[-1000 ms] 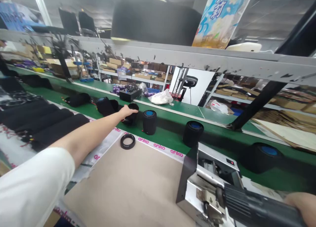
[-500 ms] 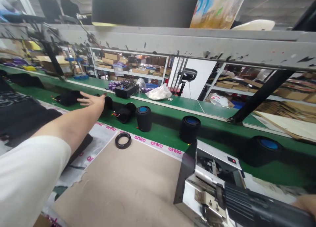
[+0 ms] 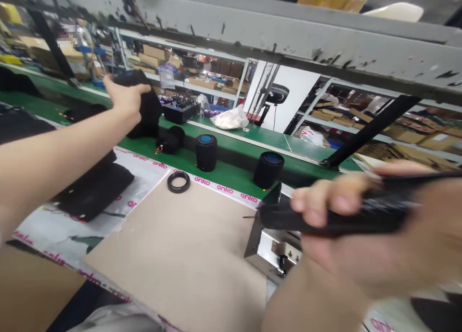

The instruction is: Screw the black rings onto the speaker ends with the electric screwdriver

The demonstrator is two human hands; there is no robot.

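My left hand (image 3: 126, 98) reaches out at the upper left, wrapped round a dark cylindrical speaker body (image 3: 147, 106) that is raised above the green belt. At the right, my right hand (image 3: 346, 221) grips a black power screwdriver (image 3: 285, 216), its thin bit pointing left over a metal machine (image 3: 270, 250). On the brown board (image 3: 187, 245) lies a black ring (image 3: 178, 182). Two upright black speakers with blue tops, one nearer the middle (image 3: 206, 153) and one further right (image 3: 269, 170), stand on the green belt (image 3: 231, 178).
A black speaker part with wires (image 3: 171, 139) lies on the belt. Black pieces (image 3: 94, 192) rest on printed sheeting at the left. Beyond the belt are a black box of small parts (image 3: 180, 109) and a white bag (image 3: 230, 118). A grey shelf beam (image 3: 231, 29) crosses above.
My left hand has closed on a black speaker body and lifted it. My right hand has come into fuller view with the screwdriver, raised over the machine. The view has shifted.
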